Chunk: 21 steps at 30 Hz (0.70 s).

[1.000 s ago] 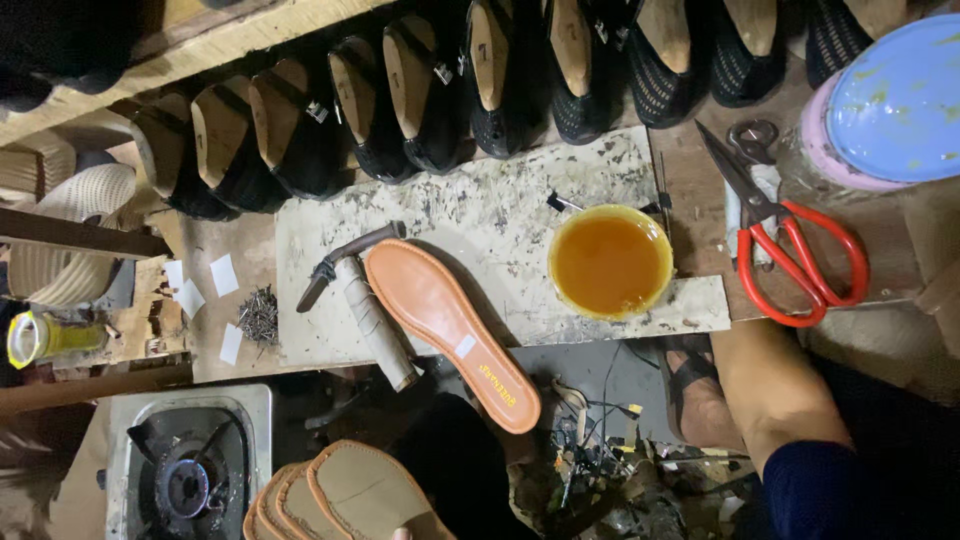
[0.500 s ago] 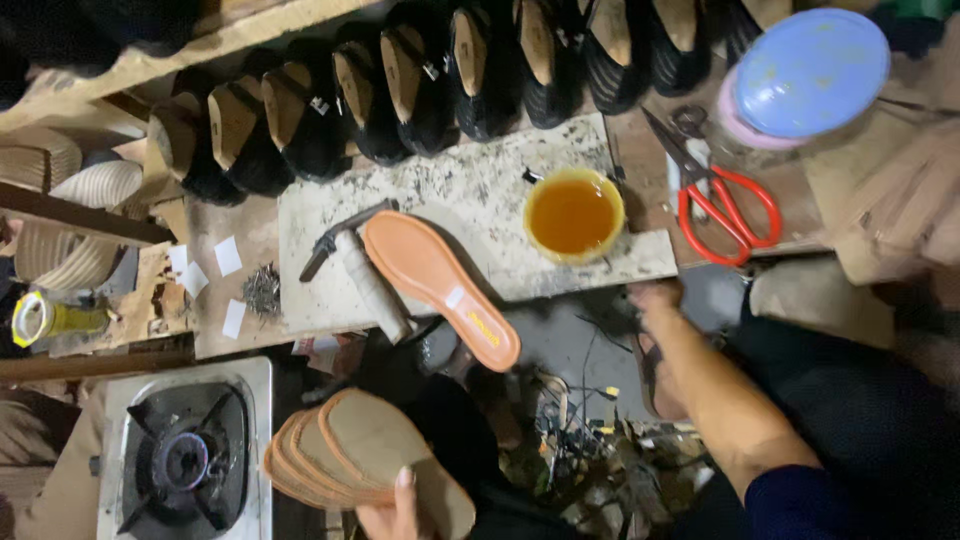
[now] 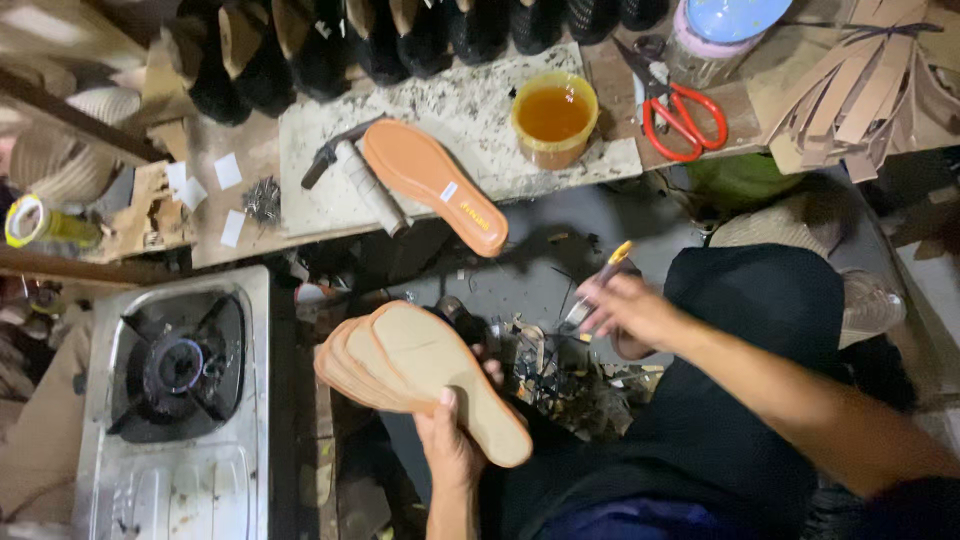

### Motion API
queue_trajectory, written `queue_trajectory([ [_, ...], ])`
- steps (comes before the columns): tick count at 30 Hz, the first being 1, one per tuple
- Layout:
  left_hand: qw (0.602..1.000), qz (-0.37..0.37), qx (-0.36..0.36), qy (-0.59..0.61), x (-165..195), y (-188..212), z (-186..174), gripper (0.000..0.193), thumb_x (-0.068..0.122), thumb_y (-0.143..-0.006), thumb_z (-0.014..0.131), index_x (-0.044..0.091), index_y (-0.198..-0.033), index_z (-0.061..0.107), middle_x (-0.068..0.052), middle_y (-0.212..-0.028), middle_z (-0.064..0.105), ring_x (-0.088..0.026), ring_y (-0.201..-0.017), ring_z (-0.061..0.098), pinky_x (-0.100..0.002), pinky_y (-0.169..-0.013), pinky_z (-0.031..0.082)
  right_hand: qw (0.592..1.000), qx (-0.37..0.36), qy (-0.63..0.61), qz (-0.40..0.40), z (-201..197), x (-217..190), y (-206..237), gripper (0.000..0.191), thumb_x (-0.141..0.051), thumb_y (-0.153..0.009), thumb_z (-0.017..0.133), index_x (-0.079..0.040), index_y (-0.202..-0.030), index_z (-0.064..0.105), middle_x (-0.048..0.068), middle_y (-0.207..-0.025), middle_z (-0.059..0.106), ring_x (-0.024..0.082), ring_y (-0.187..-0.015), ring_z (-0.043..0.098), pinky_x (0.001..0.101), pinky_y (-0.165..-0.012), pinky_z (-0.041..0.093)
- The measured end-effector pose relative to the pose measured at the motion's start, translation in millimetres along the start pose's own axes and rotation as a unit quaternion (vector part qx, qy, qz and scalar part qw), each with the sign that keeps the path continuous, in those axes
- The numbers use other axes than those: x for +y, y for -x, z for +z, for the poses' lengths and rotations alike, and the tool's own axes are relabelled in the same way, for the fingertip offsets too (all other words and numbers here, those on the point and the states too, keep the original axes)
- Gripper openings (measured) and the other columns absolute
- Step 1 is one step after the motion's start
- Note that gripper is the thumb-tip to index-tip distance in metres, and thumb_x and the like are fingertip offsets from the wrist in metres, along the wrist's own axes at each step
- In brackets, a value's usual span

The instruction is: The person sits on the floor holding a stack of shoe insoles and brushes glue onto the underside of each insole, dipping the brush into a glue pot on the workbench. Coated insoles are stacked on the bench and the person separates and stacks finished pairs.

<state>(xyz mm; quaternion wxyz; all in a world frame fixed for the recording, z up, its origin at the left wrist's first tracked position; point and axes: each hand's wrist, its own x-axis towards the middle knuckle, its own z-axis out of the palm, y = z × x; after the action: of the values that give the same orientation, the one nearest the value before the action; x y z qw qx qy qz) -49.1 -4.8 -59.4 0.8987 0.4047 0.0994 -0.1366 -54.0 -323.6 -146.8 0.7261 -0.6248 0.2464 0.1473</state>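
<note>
Holding stack of tan insoles [image 3: 415,375] fanned in my left hand [image 3: 450,440] over lap; right hand [image 3: 630,310] pinching small brush [image 3: 598,285]. Gluing stage, likely; next needs brush dipped in glue pot [image 3: 553,118].

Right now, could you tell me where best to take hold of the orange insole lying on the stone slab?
Probably at the heel of the orange insole: it overhangs the stone slab edge, so fingers can pinch it from below and above, approaching from the near side. The hammer crowds its far side.
</note>
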Motion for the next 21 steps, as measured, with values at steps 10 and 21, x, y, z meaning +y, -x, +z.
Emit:
queue_trajectory([
  [10, 0.989, -0.105, -0.04, -0.097, -15, 23, -14, 0.056, 0.018, -0.087, 0.067, 0.0, -0.135, 0.044, -0.018, -0.11, 0.067, -0.025, -0.086, 0.071, -0.039, -0.075, 0.061, 0.905, 0.171, 0.127, -0.369, -14, -181, 70, 0.023, -0.01, -0.102, 0.07, 0.002, -0.121, 0.063, 0.013, -0.107, 0.071, 0.02, -0.092, 0.07, 0.0305, -0.082, 0.059],
  [21, 0.981, -0.16, -0.02, -0.108, -20, 12, -11, 0.051, 0.023, -0.091, 0.06, 0.004, -0.134, 0.039, -0.018, -0.105, 0.066, -0.026, -0.08, 0.072, -0.041, -0.071, 0.063, 0.68, 0.257, 0.464, -0.507, 7, -269, -37, 0.024, -0.027, -0.097, 0.083, -0.005, -0.098, 0.074, 0.014, -0.095, 0.071, 0.029, -0.091, 0.068, 0.0391, -0.082, 0.054],
])
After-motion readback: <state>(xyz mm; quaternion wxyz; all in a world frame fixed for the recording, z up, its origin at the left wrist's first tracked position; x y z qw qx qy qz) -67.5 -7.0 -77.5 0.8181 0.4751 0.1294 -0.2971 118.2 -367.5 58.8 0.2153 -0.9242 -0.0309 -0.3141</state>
